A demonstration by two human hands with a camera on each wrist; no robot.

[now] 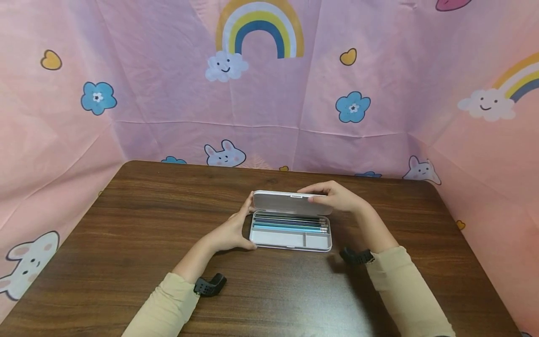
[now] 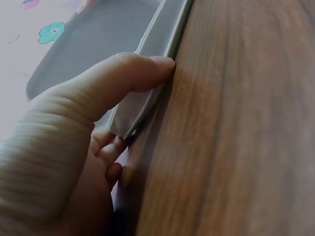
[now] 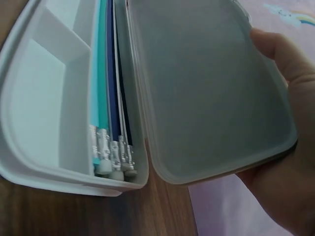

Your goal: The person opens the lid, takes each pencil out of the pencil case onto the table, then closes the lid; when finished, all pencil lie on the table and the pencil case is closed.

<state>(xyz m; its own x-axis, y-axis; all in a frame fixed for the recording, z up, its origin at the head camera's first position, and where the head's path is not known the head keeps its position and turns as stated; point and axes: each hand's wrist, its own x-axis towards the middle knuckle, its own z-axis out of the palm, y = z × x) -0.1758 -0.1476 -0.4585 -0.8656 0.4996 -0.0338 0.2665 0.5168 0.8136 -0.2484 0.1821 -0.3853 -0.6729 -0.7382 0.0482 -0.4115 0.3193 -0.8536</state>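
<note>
A white pencil case [image 1: 280, 239] lies on the table with its lid [image 1: 278, 202] tilted up at the back. Several pencils [image 1: 290, 223] in blue, teal and dark shades lie side by side in the rear compartment, eraser ends to the right. My left hand [image 1: 229, 232] grips the case's left end, thumb at the front corner and fingers behind, as the left wrist view shows too. With thumb and fingers, my right hand [image 1: 338, 196] holds the lid near its right end. In the right wrist view, the thumb is on the lid's edge [image 3: 221, 93].
The brown wooden table [image 1: 168, 201] extends around the case on all sides. A pink patterned cloth [image 1: 168, 93] hangs behind the table and along both sides. Black straps [image 1: 210, 284] are on both wrists, below beige sleeves. Two front compartments [image 3: 42, 98] show inside the case.
</note>
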